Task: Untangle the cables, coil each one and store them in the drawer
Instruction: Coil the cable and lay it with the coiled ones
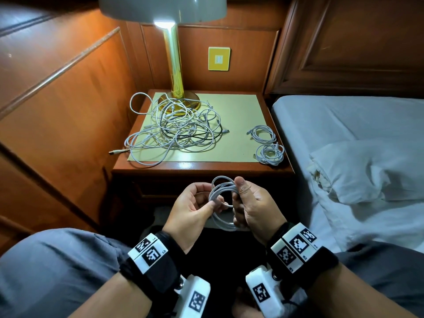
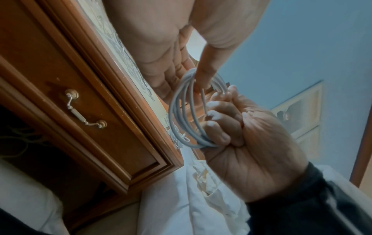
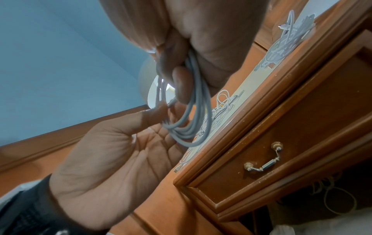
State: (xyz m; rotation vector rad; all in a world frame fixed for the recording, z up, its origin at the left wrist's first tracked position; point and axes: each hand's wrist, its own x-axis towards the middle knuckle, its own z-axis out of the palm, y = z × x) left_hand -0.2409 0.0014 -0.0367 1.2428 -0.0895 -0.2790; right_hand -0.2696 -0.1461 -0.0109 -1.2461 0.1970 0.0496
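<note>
Low in the centre of the head view, both hands work one white cable coil (image 1: 221, 193) in front of the nightstand (image 1: 202, 167). Right hand (image 1: 257, 203) has fingers curled tight round the coil's right side, thumb up on top of the loops; left wrist view shows the same fist clamped on the bundle. Left hand (image 1: 195, 203) is palm-up, thumb and forefinger pinching a strand at the coil's left edge, other fingers loosely spread. Tangled cable pile (image 1: 179, 127), white with one black cable mixed in, sits centre-left on the nightstand's pale mat (image 1: 238, 111), partly over the brass lamp base (image 1: 181, 101); a USB plug hangs off the pile's lower left. Two finished white coils (image 1: 267, 143) lie at the mat's right edge, one just below the other, near the bed (image 1: 344, 125). Drawer (image 3: 281, 143) with its metal handle (image 3: 262, 160) shows closed at right in the right wrist view. Yellow wall switch (image 1: 219, 58) is in the upper centre of the head view.
</note>
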